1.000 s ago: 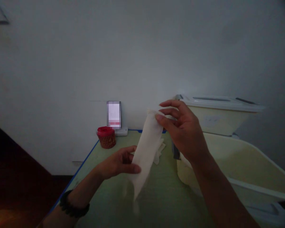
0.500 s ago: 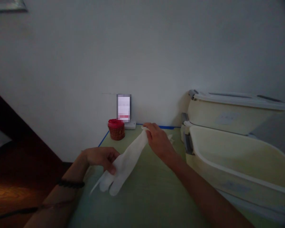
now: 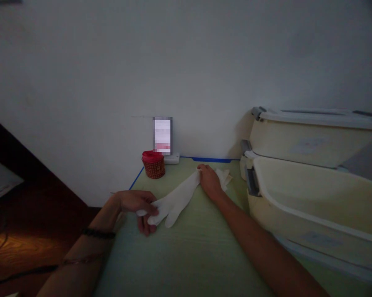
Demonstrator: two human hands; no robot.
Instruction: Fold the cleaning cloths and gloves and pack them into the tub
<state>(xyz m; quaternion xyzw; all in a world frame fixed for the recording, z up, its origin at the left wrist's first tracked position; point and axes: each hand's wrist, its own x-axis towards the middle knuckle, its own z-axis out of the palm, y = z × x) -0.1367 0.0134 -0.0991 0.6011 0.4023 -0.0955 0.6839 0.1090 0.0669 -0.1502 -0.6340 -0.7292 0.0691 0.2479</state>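
A white glove is stretched out low over the green tabletop, its fingers toward the left and its cuff toward the upper right. My left hand pinches the glove at its finger end, thumb on top. At the other end, my right hand grips the cuff, with its fingertips partly hidden. Just beyond my right hand lies more white glove material on the table, partly covered by that hand.
To the right stand an open cream bin and, behind it, a lidded bin. A red woven basket sits at the back left, before a propped phone with a blurred screen. Blue tape runs along the back edge by the wall.
The glove has come down from upright in the air to nearly flat over the table. My right hand has lowered, and my left hand has shifted left to the glove's fingers.
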